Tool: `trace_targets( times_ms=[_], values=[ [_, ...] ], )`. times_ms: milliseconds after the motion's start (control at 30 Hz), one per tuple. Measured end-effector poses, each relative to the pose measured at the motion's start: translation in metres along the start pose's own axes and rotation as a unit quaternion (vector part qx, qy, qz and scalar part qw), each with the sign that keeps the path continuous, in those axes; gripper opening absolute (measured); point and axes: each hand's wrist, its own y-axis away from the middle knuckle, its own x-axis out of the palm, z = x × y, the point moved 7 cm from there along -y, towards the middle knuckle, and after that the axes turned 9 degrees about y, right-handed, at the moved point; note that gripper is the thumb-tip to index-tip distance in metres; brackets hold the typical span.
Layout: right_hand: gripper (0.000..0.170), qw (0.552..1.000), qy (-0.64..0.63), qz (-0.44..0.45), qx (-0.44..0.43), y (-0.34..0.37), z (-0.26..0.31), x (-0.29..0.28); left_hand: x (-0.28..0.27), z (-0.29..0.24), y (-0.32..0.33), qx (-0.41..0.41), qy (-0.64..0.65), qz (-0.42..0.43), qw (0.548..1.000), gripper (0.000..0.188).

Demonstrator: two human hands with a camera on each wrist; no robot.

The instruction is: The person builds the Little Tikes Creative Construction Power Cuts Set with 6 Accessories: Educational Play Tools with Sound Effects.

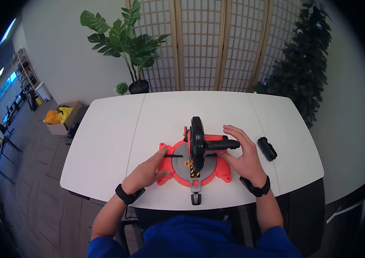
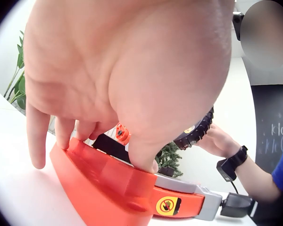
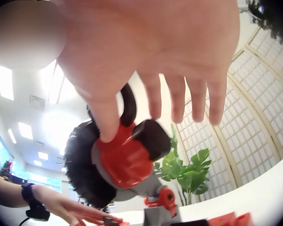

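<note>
A toy miter saw with a black blade guard [image 1: 197,142] stands on the table, its red base [image 1: 224,170] carrying a round grey turntable [image 1: 180,165]. My left hand [image 1: 144,170] rests on the left side of that base, fingers extended and thumb apart. In the left wrist view its thumb [image 2: 144,153] and fingertips meet the red plastic. Beside the black saw handle [image 1: 229,145], my right hand [image 1: 249,157] is spread with straight fingers. The right wrist view has its thumb [image 3: 106,117] over the red motor housing [image 3: 125,157], the other fingers in the air.
A black case [image 1: 267,148] lies on the white table [image 1: 105,142] to the right of my right hand. The saw's front lever [image 1: 196,198] points toward the near table edge. Behind the table stand a potted plant [image 1: 139,84], a folding screen [image 1: 201,47] and a Christmas tree [image 1: 300,64].
</note>
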Motion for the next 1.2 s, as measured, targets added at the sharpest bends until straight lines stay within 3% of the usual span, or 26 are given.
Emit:
trace_targets(
  times_ms=[67, 200, 267, 367, 467, 600, 800, 933, 1000, 1067, 1133, 1200],
  values=[
    [0.062, 0.999, 0.026, 0.008, -0.030, 0.003, -0.005, -0.014, 0.002, 0.005, 0.001, 0.005, 0.005, -0.005, 1.000, 0.090],
    [0.054, 0.980, 0.164, 0.046, 0.104, 0.017, -0.060, -0.045, -0.001, 0.000, 0.005, 0.010, -0.015, -0.033, 0.999, 0.094],
    [0.051, 0.956, 0.248, 0.026, 0.153, 0.032, -0.100, -0.064, -0.009, -0.004, 0.012, -0.046, -0.033, -0.052, 0.997, 0.096],
    [0.048, 0.933, 0.270, 0.056, 0.230, 0.063, -0.162, -0.084, -0.013, 0.007, 0.019, 0.013, -0.087, -0.102, 0.991, 0.099],
    [0.046, 0.908, 0.277, 0.099, 0.299, 0.083, -0.183, -0.096, -0.028, -0.007, 0.026, 0.022, -0.089, -0.110, 0.990, 0.096],
    [0.033, 0.901, 0.307, 0.083, 0.294, 0.099, -0.201, -0.089, -0.035, -0.017, 0.028, 0.046, -0.086, -0.120, 0.988, 0.095],
    [0.023, 0.913, 0.288, 0.043, 0.284, 0.099, -0.196, -0.092, -0.037, -0.035, 0.030, 0.049, -0.040, -0.141, 0.988, 0.092],
    [0.021, 0.927, 0.252, 0.015, 0.276, 0.081, -0.155, -0.101, -0.045, -0.047, 0.035, 0.067, -0.034, -0.168, 0.983, 0.088],
    [0.021, 0.953, 0.195, -0.110, 0.206, 0.072, -0.127, -0.114, -0.053, -0.054, 0.037, 0.070, -0.037, -0.176, 0.981, 0.086],
    [0.021, 0.953, 0.200, -0.122, 0.190, 0.062, -0.111, -0.120, -0.063, -0.062, 0.040, 0.080, -0.038, -0.202, 0.975, 0.082],
    [0.020, 0.964, 0.119, -0.187, 0.146, 0.055, -0.083, -0.130, -0.071, -0.070, 0.043, 0.081, -0.033, -0.212, 0.973, 0.080],
    [0.019, 0.975, 0.073, -0.165, 0.133, 0.051, -0.062, -0.130, -0.078, -0.079, 0.045, 0.081, -0.027, -0.221, 0.971, 0.078]
  ],
)
